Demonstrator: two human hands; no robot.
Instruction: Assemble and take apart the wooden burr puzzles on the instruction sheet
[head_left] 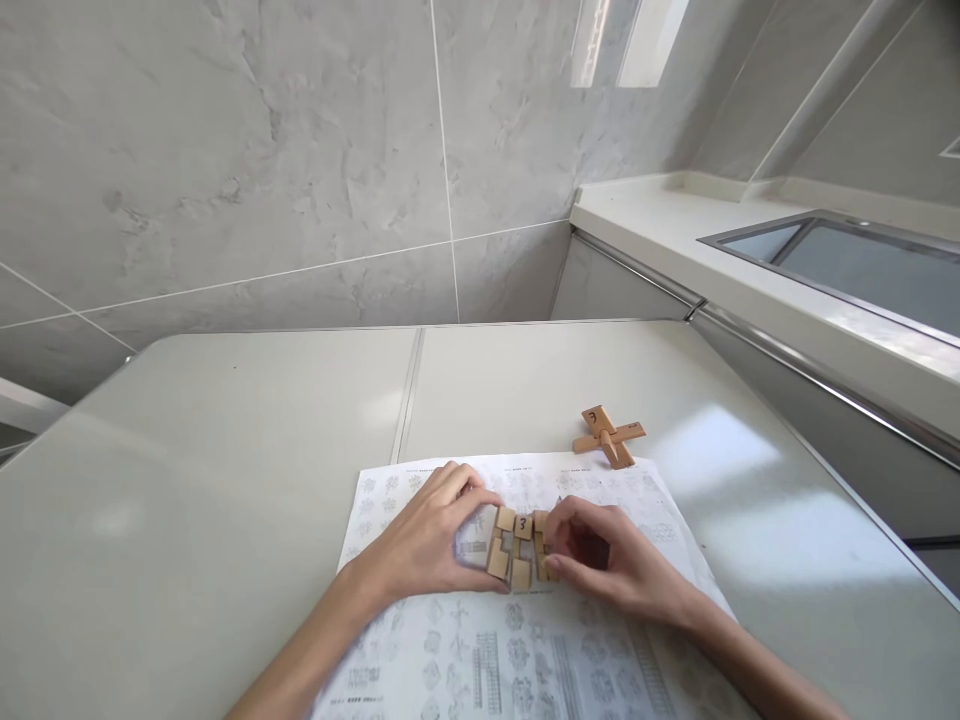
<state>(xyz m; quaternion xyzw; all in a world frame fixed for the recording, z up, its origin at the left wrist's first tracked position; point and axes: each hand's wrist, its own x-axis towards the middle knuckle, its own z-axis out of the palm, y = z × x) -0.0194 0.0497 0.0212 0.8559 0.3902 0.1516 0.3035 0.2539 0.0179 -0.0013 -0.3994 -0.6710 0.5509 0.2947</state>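
Several notched wooden puzzle pieces (521,572) lie side by side on a printed sheet; the middle one bears a "3". My left hand (435,535) comes from the left, its thumb and index finger gripping the two ends of the leftmost wooden puzzle piece (498,560). From the right, my right hand (611,550) closes its thumb and fingertips on the rightmost wooden puzzle piece (540,548), which the fingers partly cover. Just beyond the sheet's top edge, several interlocked wooden pieces form a cross-shaped puzzle assembly (609,438), also marked "3".
Under both hands the paper sheet (420,640) shows rows of small puzzle drawings. It lies on a white table (225,480) with a seam across it. A counter with a sink (840,250) stands at the right, above a metal rail. Grey tiles (300,150) lie beyond.
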